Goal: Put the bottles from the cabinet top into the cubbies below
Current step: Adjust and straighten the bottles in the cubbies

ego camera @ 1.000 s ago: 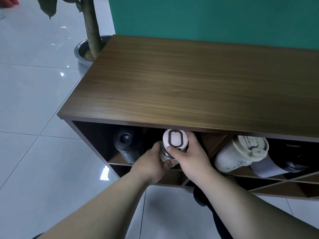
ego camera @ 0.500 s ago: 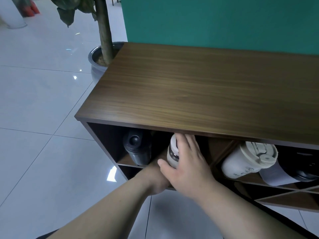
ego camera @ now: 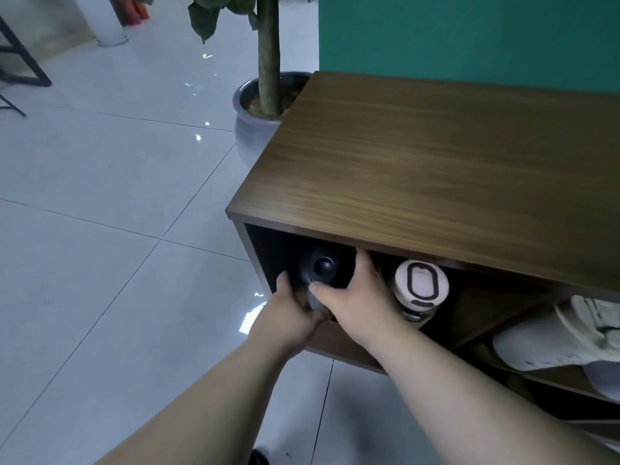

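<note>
A dark bottle lies on its side in the leftmost cubby under the wooden cabinet top, cap end facing me. My left hand holds its lower left side. My right hand curls around its right side, thumb pressed on the front rim. One cubby to the right lies a white-lidded bottle with a dark oval ring on its lid, free of both hands. Further right a cream tumbler rests on its side. No bottle stands on the visible part of the cabinet top.
A potted plant in a grey pot stands against the cabinet's left end. Glossy white floor tiles spread to the left. A green wall backs the cabinet. Black furniture legs show at far left.
Both hands let go of the white-lidded bottle, which now lies in its cubby, and moved left onto the dark bottle. My view swung left.
</note>
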`<state>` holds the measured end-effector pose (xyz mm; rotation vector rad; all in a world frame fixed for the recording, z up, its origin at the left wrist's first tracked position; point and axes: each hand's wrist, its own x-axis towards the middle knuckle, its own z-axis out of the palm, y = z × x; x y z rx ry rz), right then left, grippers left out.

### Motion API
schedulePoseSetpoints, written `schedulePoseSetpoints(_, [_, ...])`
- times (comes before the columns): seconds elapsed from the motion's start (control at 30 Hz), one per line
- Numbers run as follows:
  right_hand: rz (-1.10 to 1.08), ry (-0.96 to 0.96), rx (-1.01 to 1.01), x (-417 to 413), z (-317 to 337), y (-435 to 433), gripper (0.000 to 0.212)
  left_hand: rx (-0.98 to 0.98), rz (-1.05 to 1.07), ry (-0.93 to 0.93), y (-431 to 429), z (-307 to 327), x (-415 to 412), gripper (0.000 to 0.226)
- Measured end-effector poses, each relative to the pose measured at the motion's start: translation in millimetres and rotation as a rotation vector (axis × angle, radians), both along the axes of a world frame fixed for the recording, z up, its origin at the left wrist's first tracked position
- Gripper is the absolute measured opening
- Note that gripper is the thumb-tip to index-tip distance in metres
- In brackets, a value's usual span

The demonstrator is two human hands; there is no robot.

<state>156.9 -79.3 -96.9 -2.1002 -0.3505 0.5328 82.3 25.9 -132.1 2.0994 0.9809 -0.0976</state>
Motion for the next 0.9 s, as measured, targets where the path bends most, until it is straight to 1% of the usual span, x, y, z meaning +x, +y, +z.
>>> schedulePoseSetpoints(0.07, [0.001, 0.007, 0.003, 1, -3, 0, 0.085, -0.025, -0.05, -0.049, 2, -1, 3, 0.07])
schedulePoseSetpoints(0.17, [-0.002, 0.012, 0.001, 3, -6, 1, 0.083, -0.033, -0.063, -0.108, 5, -2, 7, 0.048])
schedulePoseSetpoints(0.23, [-0.001, 0.002, -0.011, 3, -7, 2, 0.081, -0.017, -0.063, -0.118, 6, -3, 7, 0.04])
schedulePoseSetpoints(0.43, [0.002, -0.052, -0.073, 5, -12, 2, 0.079, 0.027, -0.076, -0.131, 9, -8, 6, 0.041])
schedulePoseSetpoints(0.6, [0.005, -0.03, -0.038, 2, -12, 0, 0.085, 0.003, -0.092, -0.132, 13, -8, 4, 0.046])
schedulePoseSetpoints(0.9, [0.028, -0.042, -0.027, 3, -13, -4, 0.085, 0.045, -0.09, -0.126, 9, -8, 5, 0.05])
